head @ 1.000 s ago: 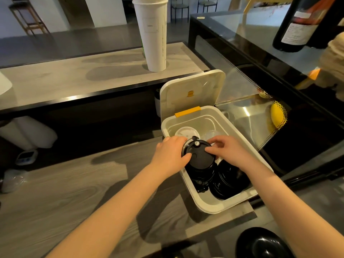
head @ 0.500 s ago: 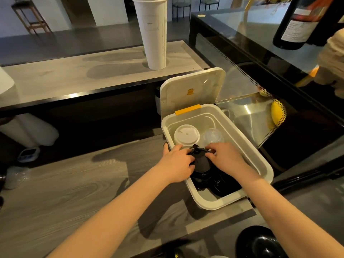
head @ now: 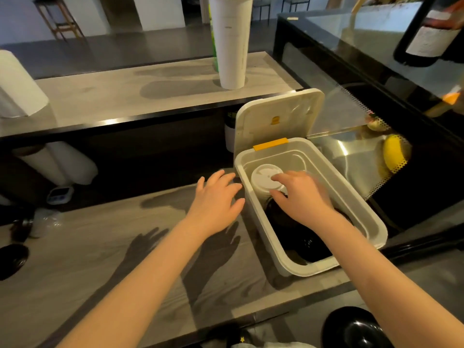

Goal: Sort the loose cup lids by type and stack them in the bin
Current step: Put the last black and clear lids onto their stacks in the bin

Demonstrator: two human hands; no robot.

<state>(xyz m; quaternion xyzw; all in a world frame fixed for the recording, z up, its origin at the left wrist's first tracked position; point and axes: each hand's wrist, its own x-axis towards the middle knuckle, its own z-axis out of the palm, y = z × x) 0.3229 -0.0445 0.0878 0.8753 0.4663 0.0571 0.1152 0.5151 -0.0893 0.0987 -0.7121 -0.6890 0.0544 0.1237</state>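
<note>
Holds the left hand (head: 216, 199) above the grey desk (head: 88, 247), just left of the white bin (head: 305, 270), fingers straight and spread, gripping nothing. Reaches the right hand (head: 301, 197) into the bin, fingers loosely extended over the stack of white lids (head: 263, 174) at the far end; too blurred to tell whether the fingertips touch it. Shows black lids (head: 311, 247) piled at the bin's near end, partly under the right wrist. Shows the hinged cover (head: 276, 114) standing open behind, and a tall cup stack (head: 231, 41) on the raised shelf beyond.
</note>
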